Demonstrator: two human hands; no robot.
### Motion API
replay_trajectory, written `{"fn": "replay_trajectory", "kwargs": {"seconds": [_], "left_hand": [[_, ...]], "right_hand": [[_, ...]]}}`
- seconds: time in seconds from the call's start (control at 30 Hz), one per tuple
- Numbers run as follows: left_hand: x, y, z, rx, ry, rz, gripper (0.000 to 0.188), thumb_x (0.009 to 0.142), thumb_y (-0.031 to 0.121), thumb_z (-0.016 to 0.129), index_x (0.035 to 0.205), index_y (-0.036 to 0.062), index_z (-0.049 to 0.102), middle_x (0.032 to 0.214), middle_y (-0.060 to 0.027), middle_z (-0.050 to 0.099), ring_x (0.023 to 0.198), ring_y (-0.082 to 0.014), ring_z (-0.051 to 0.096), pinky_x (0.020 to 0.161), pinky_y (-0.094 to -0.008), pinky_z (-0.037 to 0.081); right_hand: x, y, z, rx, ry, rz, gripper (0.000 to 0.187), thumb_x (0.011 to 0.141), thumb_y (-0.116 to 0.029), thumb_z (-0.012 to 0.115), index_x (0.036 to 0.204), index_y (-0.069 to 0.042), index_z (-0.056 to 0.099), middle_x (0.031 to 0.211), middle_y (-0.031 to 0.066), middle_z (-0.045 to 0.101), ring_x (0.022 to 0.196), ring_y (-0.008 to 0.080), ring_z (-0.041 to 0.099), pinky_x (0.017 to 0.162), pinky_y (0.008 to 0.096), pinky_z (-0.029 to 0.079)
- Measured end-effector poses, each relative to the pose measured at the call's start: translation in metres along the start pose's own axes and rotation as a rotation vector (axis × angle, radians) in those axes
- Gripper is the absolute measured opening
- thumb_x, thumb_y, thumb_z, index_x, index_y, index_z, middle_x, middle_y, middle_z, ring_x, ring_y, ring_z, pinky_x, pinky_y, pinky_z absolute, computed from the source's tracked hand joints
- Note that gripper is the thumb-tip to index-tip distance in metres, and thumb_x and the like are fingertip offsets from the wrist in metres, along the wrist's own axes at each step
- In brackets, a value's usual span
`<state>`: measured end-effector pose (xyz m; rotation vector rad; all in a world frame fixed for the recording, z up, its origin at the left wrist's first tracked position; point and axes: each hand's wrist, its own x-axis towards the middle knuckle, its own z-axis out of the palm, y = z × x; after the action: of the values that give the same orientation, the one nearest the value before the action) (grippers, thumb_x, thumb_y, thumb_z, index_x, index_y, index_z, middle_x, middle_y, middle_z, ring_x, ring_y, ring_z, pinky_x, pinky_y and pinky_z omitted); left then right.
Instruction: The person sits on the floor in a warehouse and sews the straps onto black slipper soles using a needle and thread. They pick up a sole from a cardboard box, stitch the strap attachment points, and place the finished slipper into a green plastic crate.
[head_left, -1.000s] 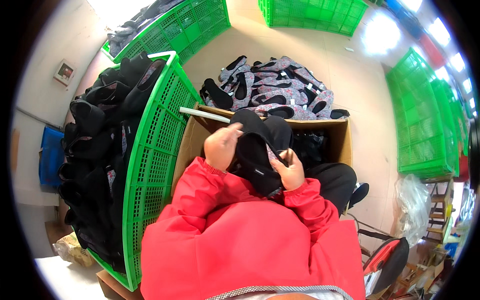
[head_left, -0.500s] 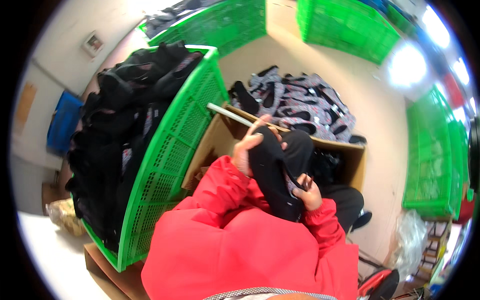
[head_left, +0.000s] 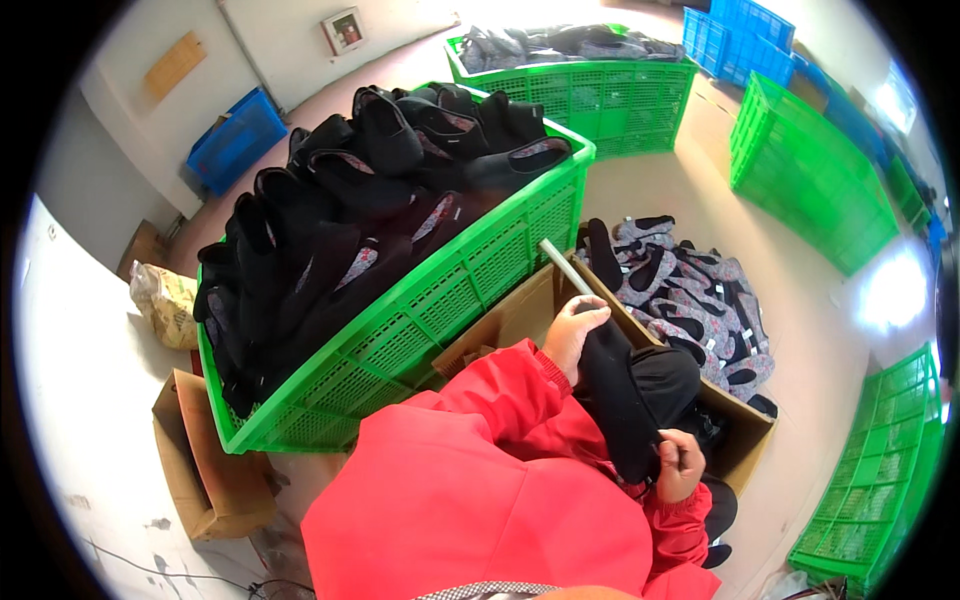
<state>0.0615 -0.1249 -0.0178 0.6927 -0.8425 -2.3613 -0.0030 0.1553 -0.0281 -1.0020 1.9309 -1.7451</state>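
Observation:
A black fabric slip-on shoe (head_left: 612, 392) lies slantwise across my lap, between my two hands. My left hand (head_left: 577, 338) grips its far end, thumb along the top edge. At the near end, my right hand (head_left: 680, 467) pinches the edge of the shoe between curled fingers and thumb. The patterned lining, seen a moment ago, is mostly turned out of sight. Beneath the shoe are my dark-clad knee (head_left: 668, 380) and an open cardboard box (head_left: 742, 408), whose contents are largely hidden.
Left of me stands a green crate (head_left: 400, 330) heaped with black shoes (head_left: 370, 190). Patterned pieces (head_left: 690, 300) lie piled on the floor beyond the box. A pale rod (head_left: 566, 268) rests at the box's edge. More green crates (head_left: 815, 165) stand further off.
My view has swung left, bringing the full crate more into sight. The shoe has been turned so its opening shows less, and my right hand has shifted to its near end.

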Motion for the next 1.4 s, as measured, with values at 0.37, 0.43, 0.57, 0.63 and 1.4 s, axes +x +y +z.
{"fn": "replay_trajectory", "kwargs": {"seconds": [0.37,0.43,0.57,0.63,1.4], "left_hand": [[-0.052,0.062,-0.020,0.467,-0.273,-0.382,0.026,0.087,0.014,0.066,0.112,0.0102,0.057,0.099,-0.0043,0.062,0.085,-0.0151,0.064,0.072,-0.0298,0.056],[-0.059,0.067,-0.030,0.353,-0.259,-0.241,0.024,0.083,0.005,0.066,0.106,0.0088,0.059,0.096,-0.0032,0.061,0.084,-0.0138,0.062,0.074,-0.0271,0.054],[-0.086,0.122,-0.060,0.246,-0.125,0.277,0.028,0.075,-0.005,0.062,0.101,0.0066,0.059,0.093,-0.0018,0.059,0.089,-0.0130,0.060,0.080,-0.0253,0.050],[-0.097,0.167,-0.078,0.222,0.038,0.686,0.030,0.076,-0.008,0.059,0.099,0.0102,0.058,0.089,0.0018,0.054,0.080,-0.0090,0.053,0.068,-0.0246,0.044],[-0.137,0.361,-0.388,1.017,2.142,0.533,0.036,0.078,0.015,0.064,0.114,0.0164,0.067,0.134,-0.0219,0.052,0.119,-0.0378,0.055,0.103,-0.0474,0.044]], "right_hand": [[0.034,-0.004,-0.028,0.033,0.139,-0.378,0.023,0.096,-0.024,0.061,0.093,-0.001,0.062,0.085,0.0088,0.064,0.071,0.0131,0.054,0.067,0.0264,0.042],[0.037,-0.012,-0.015,0.199,0.135,-0.220,0.022,0.098,-0.021,0.059,0.105,-0.001,0.062,0.095,0.0101,0.065,0.074,0.0097,0.054,0.059,0.0204,0.039],[0.050,-0.010,0.011,0.355,0.262,-0.061,0.030,0.101,-0.010,0.050,0.129,0.000,0.055,0.120,0.0131,0.065,0.085,0.0104,0.067,0.043,0.0149,0.032],[0.052,0.006,0.016,0.393,0.266,0.036,0.030,0.101,-0.010,0.050,0.129,0.000,0.055,0.117,0.0117,0.065,0.088,0.0118,0.068,0.041,0.0151,0.033],[0.000,0.042,-0.002,0.394,0.163,0.304,0.019,0.097,-0.002,0.055,0.115,-0.006,0.061,0.096,0.0110,0.070,0.066,0.0116,0.066,0.040,0.0169,0.034]]}}
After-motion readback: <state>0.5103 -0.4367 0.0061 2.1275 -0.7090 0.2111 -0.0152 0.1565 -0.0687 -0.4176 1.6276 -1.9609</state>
